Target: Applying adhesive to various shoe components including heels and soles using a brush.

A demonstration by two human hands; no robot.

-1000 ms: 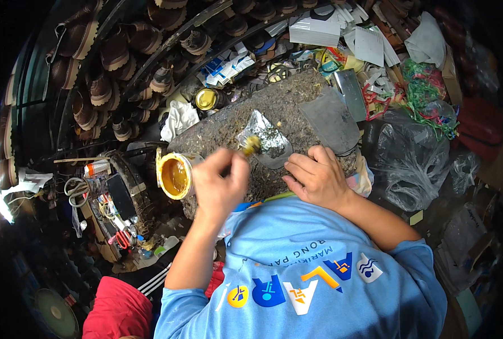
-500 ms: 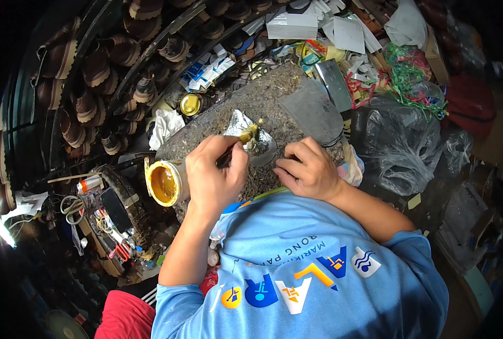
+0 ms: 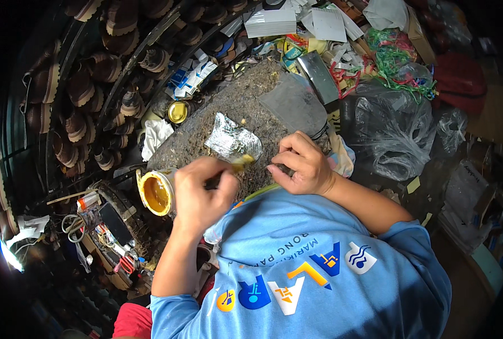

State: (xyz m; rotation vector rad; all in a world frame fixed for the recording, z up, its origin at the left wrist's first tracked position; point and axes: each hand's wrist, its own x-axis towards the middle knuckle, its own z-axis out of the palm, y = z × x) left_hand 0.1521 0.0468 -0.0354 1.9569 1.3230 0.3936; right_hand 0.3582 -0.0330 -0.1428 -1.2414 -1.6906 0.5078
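Note:
My left hand (image 3: 200, 192) grips a thin brush (image 3: 241, 164) whose yellowish tip rests at the near edge of a crumpled silver foil piece (image 3: 232, 141). The foil lies on a rough grey work slab (image 3: 229, 107). My right hand (image 3: 302, 164) sits just right of the brush tip, fingers curled with the fingertips down on the slab's near edge. Whether they pinch something small is hidden. An open can of yellow glue (image 3: 156, 192) stands at the slab's left corner, close to my left hand.
Racks of shoes (image 3: 82, 85) fill the left side. A small yellow-lidded tin (image 3: 178, 111), a white rag (image 3: 156, 135) and a grey sheet (image 3: 294, 104) lie on or by the slab. Plastic bags (image 3: 387, 130) bulge at right; scissors and tools (image 3: 105, 226) crowd the lower left.
My left hand has come down and nearer to me, and the brush tip has slid from the foil's left side to its near edge. My right hand has stayed by the slab's edge.

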